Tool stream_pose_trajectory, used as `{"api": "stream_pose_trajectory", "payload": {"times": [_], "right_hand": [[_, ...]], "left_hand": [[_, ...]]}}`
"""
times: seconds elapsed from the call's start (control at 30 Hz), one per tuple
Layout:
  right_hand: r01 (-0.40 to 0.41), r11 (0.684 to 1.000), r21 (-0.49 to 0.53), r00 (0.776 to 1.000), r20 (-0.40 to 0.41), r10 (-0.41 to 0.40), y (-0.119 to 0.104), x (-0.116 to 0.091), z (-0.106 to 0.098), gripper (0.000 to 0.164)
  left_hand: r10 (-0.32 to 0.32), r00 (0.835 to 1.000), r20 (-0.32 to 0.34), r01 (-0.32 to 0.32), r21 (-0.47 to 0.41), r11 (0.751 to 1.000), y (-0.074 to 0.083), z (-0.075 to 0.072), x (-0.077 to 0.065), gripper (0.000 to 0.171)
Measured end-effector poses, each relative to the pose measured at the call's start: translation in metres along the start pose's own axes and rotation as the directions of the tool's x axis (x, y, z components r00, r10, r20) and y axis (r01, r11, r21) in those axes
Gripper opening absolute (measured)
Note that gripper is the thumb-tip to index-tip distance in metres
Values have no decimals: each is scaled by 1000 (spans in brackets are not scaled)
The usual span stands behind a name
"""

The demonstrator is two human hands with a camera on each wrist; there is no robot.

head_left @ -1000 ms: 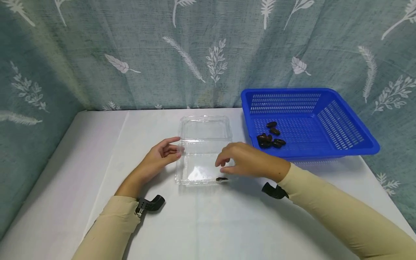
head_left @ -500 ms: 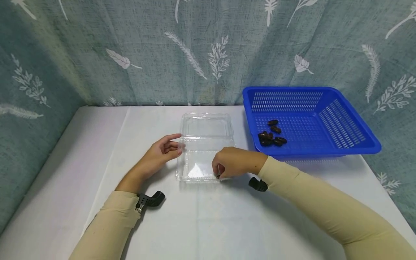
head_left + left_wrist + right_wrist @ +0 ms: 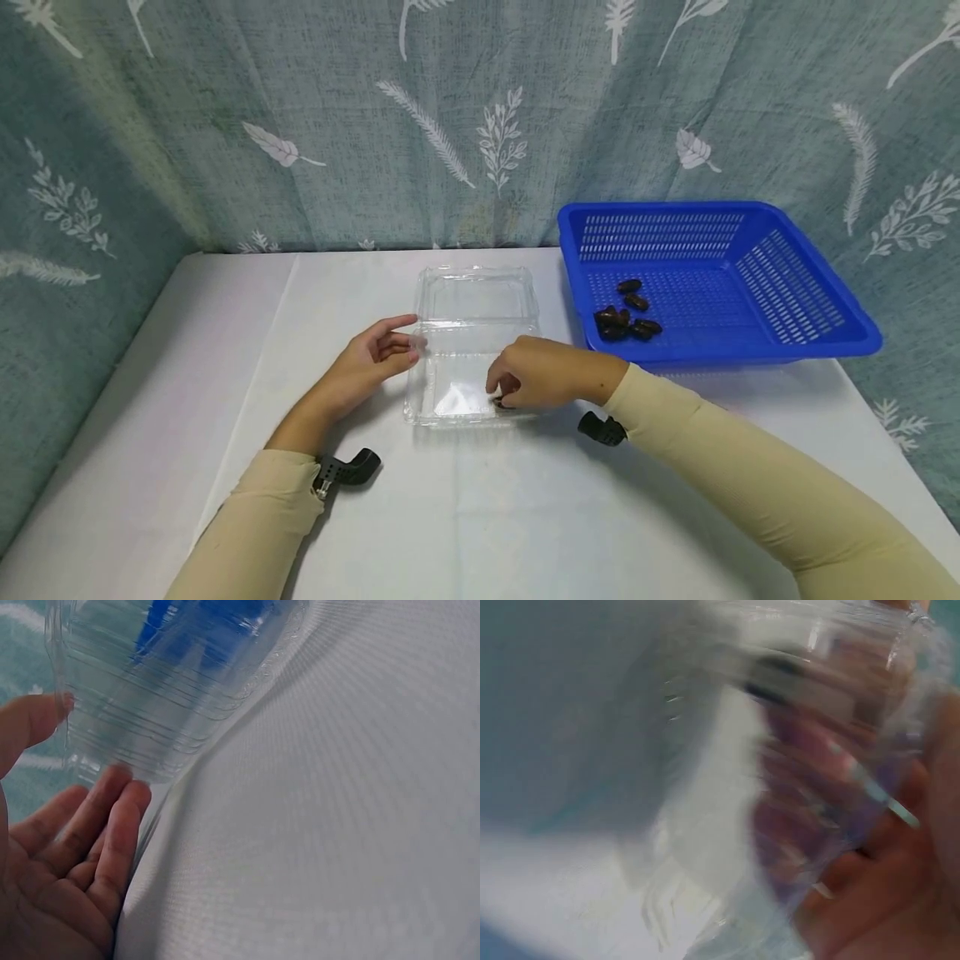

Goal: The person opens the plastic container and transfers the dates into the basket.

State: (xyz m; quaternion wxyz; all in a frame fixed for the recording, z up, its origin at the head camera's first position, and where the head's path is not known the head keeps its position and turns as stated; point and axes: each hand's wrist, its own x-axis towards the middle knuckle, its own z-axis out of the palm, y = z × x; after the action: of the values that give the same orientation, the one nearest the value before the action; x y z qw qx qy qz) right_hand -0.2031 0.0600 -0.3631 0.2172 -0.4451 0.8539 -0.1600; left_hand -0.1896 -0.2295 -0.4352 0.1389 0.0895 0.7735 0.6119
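A clear plastic clamshell box (image 3: pixel 450 392) lies with its lid (image 3: pixel 476 292) folded back, away from me. My left hand (image 3: pixel 366 367) rests against its left side with loose fingers; in the left wrist view the thumb and fingertips touch the ribbed plastic wall (image 3: pixel 142 720). My right hand (image 3: pixel 543 372) reaches into the front right corner of the box and pinches a dark brown date (image 3: pixel 501 402), mostly covered by the fingers. The right wrist view is blurred, with the fingers (image 3: pixel 802 802) showing through the plastic wall and a dark shape (image 3: pixel 776 675) above them.
A blue slotted basket (image 3: pixel 750 350) stands at the right, tilted in view, near the box. Several glossy dark dates (image 3: pixel 626 321) lie in its left part. A white cloth (image 3: pixel 420 517) covers the table, and a leaf-patterned curtain (image 3: pixel 337 108) hangs behind.
My right hand has lowered and moved left to the date at the front right of the box, and the fingers have closed on it. The left hand stays in place.
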Motion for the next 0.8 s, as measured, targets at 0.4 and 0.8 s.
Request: {"api": "stream_pose_trajectory", "payload": {"times": [0.4,0.8], "right_hand": [[-50,998,27,783,-620,56,16,-45,-39,30],[-397,916,55,770,-524,364,84,-82,-44,20]], "left_hand": [[38,999,-20,-38,17,999,-11,-15,-5,61],[32,999,-39,-31,30,999,-16,-22,-10,62]]}}
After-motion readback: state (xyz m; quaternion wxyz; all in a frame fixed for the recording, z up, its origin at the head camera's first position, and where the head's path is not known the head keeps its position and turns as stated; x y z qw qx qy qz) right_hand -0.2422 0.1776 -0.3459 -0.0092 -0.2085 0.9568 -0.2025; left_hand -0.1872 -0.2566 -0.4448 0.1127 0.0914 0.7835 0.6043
